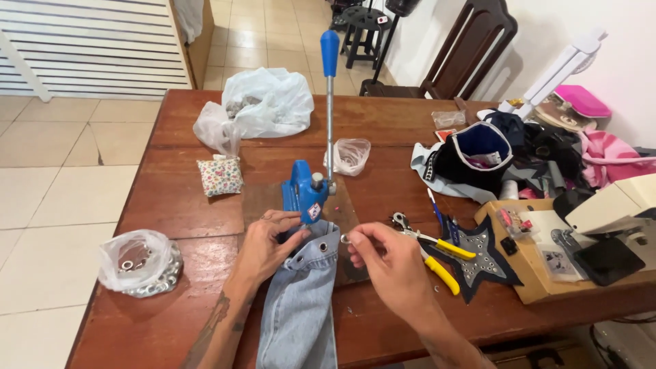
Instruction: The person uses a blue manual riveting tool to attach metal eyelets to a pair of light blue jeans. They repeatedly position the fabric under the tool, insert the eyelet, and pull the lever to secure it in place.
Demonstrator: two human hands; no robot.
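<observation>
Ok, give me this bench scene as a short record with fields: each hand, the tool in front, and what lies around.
left hand: pressing on denim piece beside its eyelets
right hand: pinching a small metal ring
tool: blue hand press, lever upright
right of hands: yellow-handled pliers, dark star patch
left edge: bag of eyelets
surface: wooden table

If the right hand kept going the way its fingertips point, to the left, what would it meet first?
Probably the denim piece: the right hand, pinching a small metal eyelet, points at its eyelet-lined top edge just below the blue hand press. Height above the fabric is unclear.
</observation>
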